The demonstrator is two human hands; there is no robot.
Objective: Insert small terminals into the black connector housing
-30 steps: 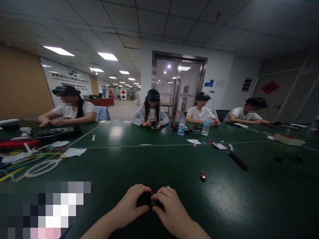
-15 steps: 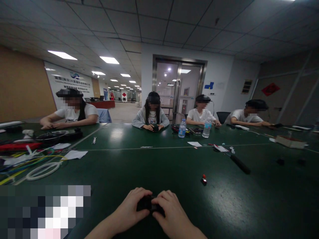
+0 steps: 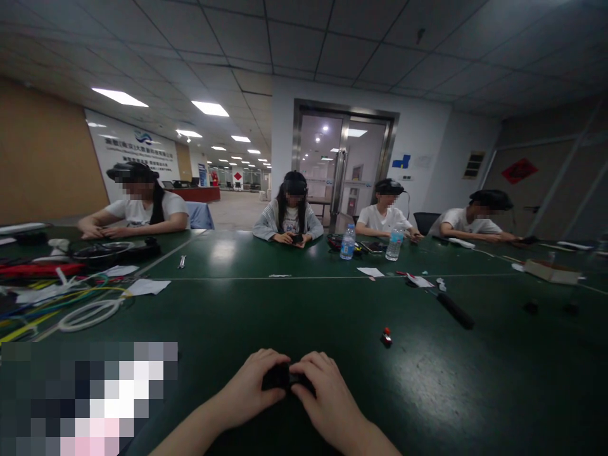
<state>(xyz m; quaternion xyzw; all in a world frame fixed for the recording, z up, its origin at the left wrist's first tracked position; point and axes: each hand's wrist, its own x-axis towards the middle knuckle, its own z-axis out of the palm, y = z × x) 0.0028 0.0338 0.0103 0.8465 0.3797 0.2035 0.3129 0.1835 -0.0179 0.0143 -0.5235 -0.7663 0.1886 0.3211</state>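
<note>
At the near edge of the green table, my left hand point(image 3: 251, 387) curls its fingers and thumb around the left end of a small black object point(image 3: 281, 378). Its right end is gripped by my right hand point(image 3: 323, 384), with the thumb below and the fingers over the top. Both hands cover most of the object, so its exact kind does not show. Beyond my right hand lies a small red-and-silver piece point(image 3: 386, 337).
A black-handled tool point(image 3: 455, 310) lies on the right. Cables point(image 3: 90, 313) and papers crowd the left, with a wrench point(image 3: 182, 261) farther back. Two water bottles point(image 3: 348, 242) stand across the table point(image 3: 228, 304), where several people sit. A shallow box point(image 3: 551, 272) is at the far right.
My hands keep the same hold on the black object. They and the whole scene appear slightly higher in the picture. The person opposite has shifted a dark item in their hands.
</note>
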